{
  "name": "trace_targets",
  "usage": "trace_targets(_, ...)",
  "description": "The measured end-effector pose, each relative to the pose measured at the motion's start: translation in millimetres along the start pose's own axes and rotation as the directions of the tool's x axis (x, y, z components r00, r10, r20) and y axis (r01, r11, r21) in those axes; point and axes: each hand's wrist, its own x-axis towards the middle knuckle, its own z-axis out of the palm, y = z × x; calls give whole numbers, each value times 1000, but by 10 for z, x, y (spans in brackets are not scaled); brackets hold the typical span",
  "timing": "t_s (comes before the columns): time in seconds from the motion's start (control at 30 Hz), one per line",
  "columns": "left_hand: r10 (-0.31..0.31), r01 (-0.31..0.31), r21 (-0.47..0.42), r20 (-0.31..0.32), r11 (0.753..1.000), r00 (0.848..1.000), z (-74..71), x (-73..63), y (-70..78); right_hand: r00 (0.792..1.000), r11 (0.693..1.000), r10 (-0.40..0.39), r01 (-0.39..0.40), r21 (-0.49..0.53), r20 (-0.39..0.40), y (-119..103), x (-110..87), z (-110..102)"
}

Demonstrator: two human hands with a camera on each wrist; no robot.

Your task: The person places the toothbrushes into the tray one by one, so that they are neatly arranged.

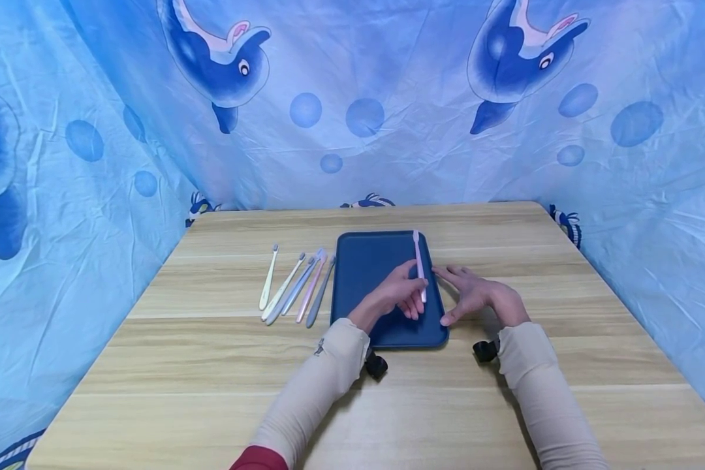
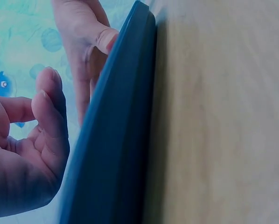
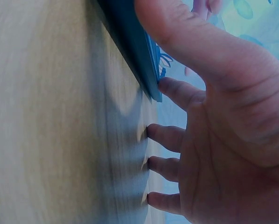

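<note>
In the head view my left hand (image 1: 401, 288) is over the dark blue tray (image 1: 367, 261) and pinches a pink toothbrush (image 1: 418, 258) near the tray's right edge. The toothbrush head points to the far side. From the left wrist, the fingers of that hand (image 2: 30, 144) look bent, and the toothbrush is hidden. My right hand (image 1: 476, 295) is at the tray's right side with its fingers spread. Its thumb and index finger (image 3: 177, 91) are at the tray's edge, while the other fingertips rest on the table.
Left of the tray, several toothbrushes lie side by side on the wooden table (image 1: 211, 365), among them a cream one (image 1: 267, 281), a pink one (image 1: 311, 290) and a grey-blue one (image 1: 320, 297). A blue dolphin-print curtain (image 1: 329, 78) hangs behind and at both sides.
</note>
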Motion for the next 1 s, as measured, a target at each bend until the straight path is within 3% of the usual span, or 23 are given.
trace_targets(0.63, -50, 50, -11, 20, 999, 999, 242, 28, 37, 999, 999, -33, 33, -9, 5, 16, 9, -1)
trace_targets(1.0, -98, 98, -6, 15, 995, 995, 276, 30, -12, 999, 999, -42, 42, -8, 3, 25, 13, -7)
